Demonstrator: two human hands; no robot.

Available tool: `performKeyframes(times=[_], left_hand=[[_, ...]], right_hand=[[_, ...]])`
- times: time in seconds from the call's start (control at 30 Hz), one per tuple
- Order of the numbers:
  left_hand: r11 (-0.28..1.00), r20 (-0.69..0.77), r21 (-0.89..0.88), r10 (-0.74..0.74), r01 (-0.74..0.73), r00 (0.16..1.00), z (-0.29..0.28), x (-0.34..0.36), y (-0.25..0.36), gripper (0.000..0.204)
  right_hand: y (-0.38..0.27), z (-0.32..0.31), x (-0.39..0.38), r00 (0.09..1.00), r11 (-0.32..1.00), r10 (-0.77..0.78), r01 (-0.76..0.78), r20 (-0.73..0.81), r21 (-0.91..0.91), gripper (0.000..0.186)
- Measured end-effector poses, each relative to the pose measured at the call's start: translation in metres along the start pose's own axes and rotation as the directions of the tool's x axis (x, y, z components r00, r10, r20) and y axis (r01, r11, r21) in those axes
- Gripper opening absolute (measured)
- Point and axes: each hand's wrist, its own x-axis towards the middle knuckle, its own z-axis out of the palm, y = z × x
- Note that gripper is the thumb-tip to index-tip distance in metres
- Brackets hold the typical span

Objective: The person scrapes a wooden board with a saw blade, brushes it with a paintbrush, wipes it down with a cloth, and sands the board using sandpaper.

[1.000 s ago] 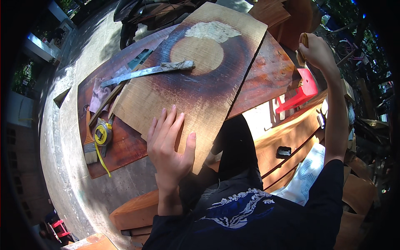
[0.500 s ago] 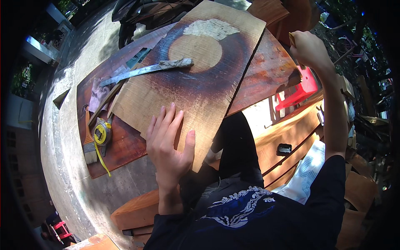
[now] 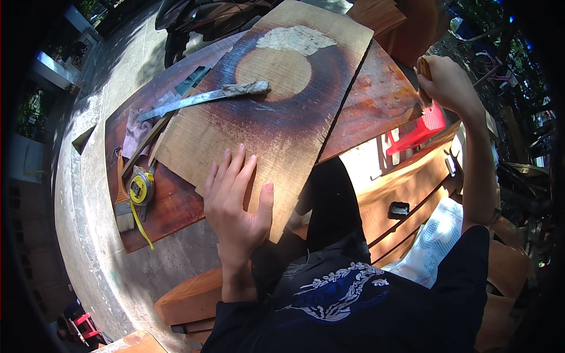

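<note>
My left hand (image 3: 235,209) rests open, fingers spread, on the lower part of a pale board (image 3: 271,153) with a dark scorched ring and a white patch. My right hand (image 3: 444,85) is closed on a wooden-handled tool (image 3: 424,69) at the right edge of the reddish-brown panel (image 3: 376,100) beneath the board; the tool's lower end is hard to make out. A metal strip (image 3: 176,105) with a wrapped end lies across the board. At left are a yellow tape measure (image 3: 140,188), a paintbrush (image 3: 122,212) and a lilac cloth (image 3: 136,132).
Wooden planks (image 3: 382,200) lie right and below, with a small black object (image 3: 399,209) and a white plastic bag (image 3: 435,229). A red plastic stool (image 3: 418,132) stands behind the panel. A dark motorbike (image 3: 182,23) is at the top; wood pieces (image 3: 376,17) stand top right.
My right hand with the tool moved slightly left and up, then down and back to the right along the panel's edge. My left hand stays on the board.
</note>
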Motion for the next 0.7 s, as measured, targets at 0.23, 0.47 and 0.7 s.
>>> performKeyframes(times=[0.23, 0.47, 0.7], left_hand=[[1.0, 0.004, -0.007, 0.011, -0.011, 1.0, 0.0, 0.001, 0.0, 0.045], [1.0, -0.005, -0.012, 0.012, -0.012, 1.0, -0.001, -0.002, 0.0, 0.044], [1.0, -0.006, -0.009, 0.012, -0.013, 1.0, 0.001, 0.0, 0.0, 0.044]], right_hand=[[0.009, -0.004, -0.001, 0.997, 0.998, -0.019, 0.014, 0.073, 0.058, 0.022], [0.033, 0.02, 0.063, 0.995, 0.897, -0.093, 0.07, 0.032, 0.436, 0.023], [0.051, 0.03, 0.135, 0.997, 0.821, -0.067, 0.033, 0.039, 0.57, 0.028]])
